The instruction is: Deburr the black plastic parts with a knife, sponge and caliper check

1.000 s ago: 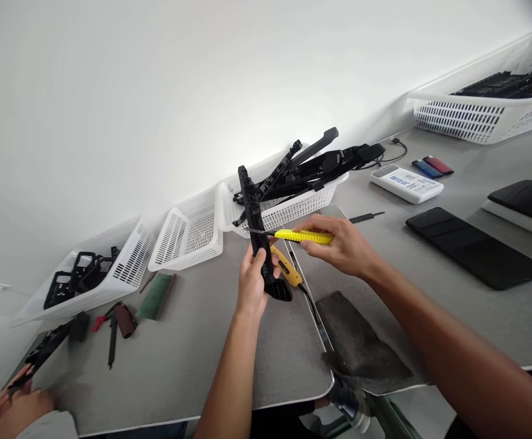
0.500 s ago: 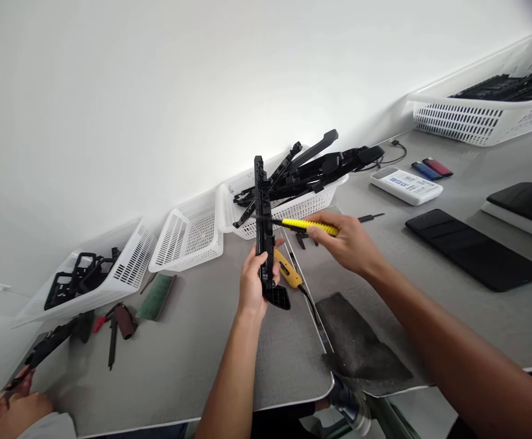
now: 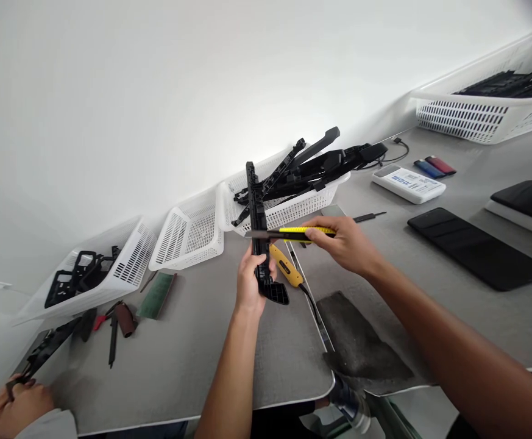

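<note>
— What has the left hand [image 3: 250, 281] got?

— It is closed round the lower end of a long black plastic part [image 3: 257, 227], fingers wrapped on the shaft just above the wider foot. The part stands nearly upright above the grey table [image 3: 192, 360], most of its length rising clear of the fist.

— And the right hand [image 3: 345, 244]?

— Clenched on a yellow utility knife [image 3: 305, 231], held level. Its blade end reaches left and meets the black part about halfway up, just above the left hand's fingers.

— What lies right under them?

— A second yellow knife [image 3: 285, 266] rests on the table just behind the part's foot, and a dark mat [image 3: 361, 344] lies near the front edge.

— Further out?

— Behind the part, a white basket [image 3: 293, 210] piled with more black pieces, then an empty-looking white basket [image 3: 187, 235] to its left. At the lower left corner another person's hand [image 3: 16, 405] grips a black piece of its own.
</note>
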Tool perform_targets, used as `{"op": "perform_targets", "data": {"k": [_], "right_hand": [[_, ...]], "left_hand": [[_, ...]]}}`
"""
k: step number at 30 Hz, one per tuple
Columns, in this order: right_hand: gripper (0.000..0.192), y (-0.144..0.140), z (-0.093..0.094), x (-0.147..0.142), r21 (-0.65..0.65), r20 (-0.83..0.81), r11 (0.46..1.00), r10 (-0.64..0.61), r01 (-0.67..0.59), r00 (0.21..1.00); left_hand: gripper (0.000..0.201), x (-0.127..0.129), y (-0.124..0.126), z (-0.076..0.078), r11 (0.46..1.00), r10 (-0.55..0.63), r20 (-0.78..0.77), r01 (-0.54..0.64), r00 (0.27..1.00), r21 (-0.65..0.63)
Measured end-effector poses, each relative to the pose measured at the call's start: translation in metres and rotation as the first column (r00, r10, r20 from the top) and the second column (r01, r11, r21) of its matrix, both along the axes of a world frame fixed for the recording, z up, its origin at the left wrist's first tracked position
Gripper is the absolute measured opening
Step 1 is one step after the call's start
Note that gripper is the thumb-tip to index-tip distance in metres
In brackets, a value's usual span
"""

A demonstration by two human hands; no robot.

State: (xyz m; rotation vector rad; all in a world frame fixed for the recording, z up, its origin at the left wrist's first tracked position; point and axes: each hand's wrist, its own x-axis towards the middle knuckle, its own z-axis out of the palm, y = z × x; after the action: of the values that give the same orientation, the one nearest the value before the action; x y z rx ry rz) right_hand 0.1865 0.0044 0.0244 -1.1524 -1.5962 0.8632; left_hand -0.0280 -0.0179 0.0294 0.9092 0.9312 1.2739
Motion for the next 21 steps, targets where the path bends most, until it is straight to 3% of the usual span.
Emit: {"op": "perform_targets", "data": {"k": [4, 8, 10, 14, 21], "right_hand": [[0.035, 0.005, -0.003, 0.005, -0.062, -0.101, 0.984, -0.175, 0.17, 0.979], [0.032, 0.002, -0.001, 0.002, 0.048, -0.031, 0.974, -0.22, 0.222, 0.975], [0.029, -0.001, 0.0, -0.002, 0.133, 0.008, 0.98, -0.152, 0.149, 0.988], [0.027, -0.005, 0.001, -0.011, 0.224, 0.082, 0.968, 0.093, -0.11, 0.992], [0.03, -0.007, 0.0, -0.012, 0.202, 0.097, 0.945, 0.244, -0.259, 0.965]], "left_hand": [[0.036, 0.005, -0.003, 0.001, 0.997, -0.07, -0.021, 0.07, 0.997, 0.012], [0.03, 0.007, -0.003, 0.001, 0.998, -0.061, -0.025, 0.062, 0.998, 0.011], [0.028, 0.006, -0.002, -0.002, 1.0, 0.008, -0.017, -0.008, 1.0, -0.002], [0.026, 0.002, 0.002, -0.005, 0.99, 0.14, 0.015, -0.14, 0.99, 0.005], [0.048, -0.006, 0.006, -0.002, 0.993, 0.116, 0.109, -0.119, 0.987, 0.025]]}}
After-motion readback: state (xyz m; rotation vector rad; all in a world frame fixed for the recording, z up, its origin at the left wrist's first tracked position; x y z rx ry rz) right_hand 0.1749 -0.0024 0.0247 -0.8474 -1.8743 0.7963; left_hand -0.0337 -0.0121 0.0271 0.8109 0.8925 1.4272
